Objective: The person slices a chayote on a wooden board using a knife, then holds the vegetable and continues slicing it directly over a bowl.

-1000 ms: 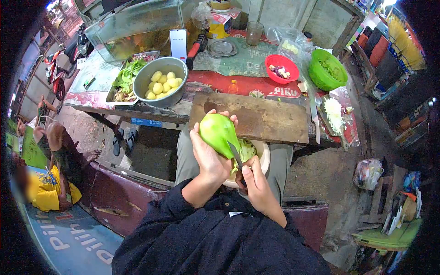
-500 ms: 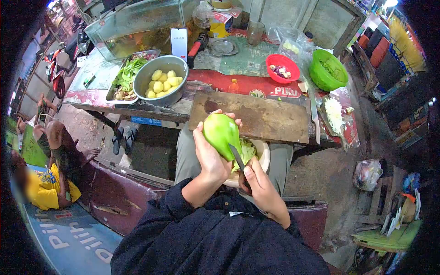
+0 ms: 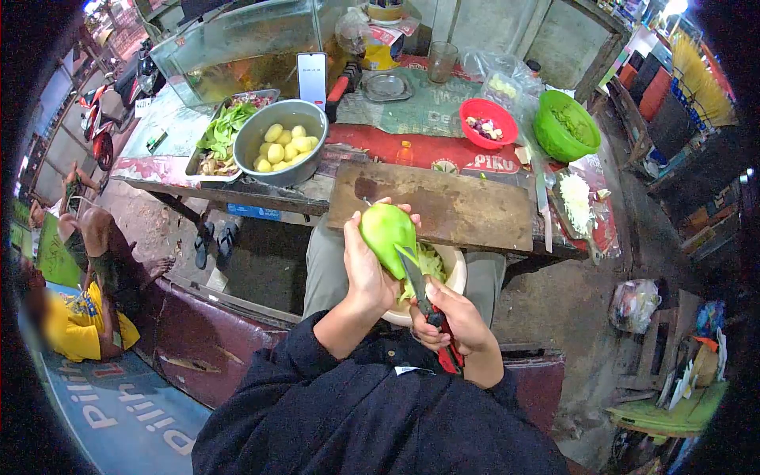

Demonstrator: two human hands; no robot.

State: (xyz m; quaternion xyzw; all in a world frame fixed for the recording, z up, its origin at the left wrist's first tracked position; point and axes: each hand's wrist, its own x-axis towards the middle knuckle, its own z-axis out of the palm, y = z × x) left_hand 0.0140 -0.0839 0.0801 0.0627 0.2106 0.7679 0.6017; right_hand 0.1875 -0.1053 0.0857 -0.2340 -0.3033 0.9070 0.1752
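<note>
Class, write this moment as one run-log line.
left hand: holds green fruit | right hand: grips knife, blade against fruit | bowl: beneath

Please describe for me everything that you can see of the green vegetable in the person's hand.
The green vegetable is pear-shaped, bright pale green, smooth and slightly shiny, and looks peeled over the visible side. It is tilted, its broad, rounded end away from the person and its narrower end towards them. The left hand cradles it, fingertips showing beyond the far end. The blade of the knife in the right hand lies at its narrower part.
</note>
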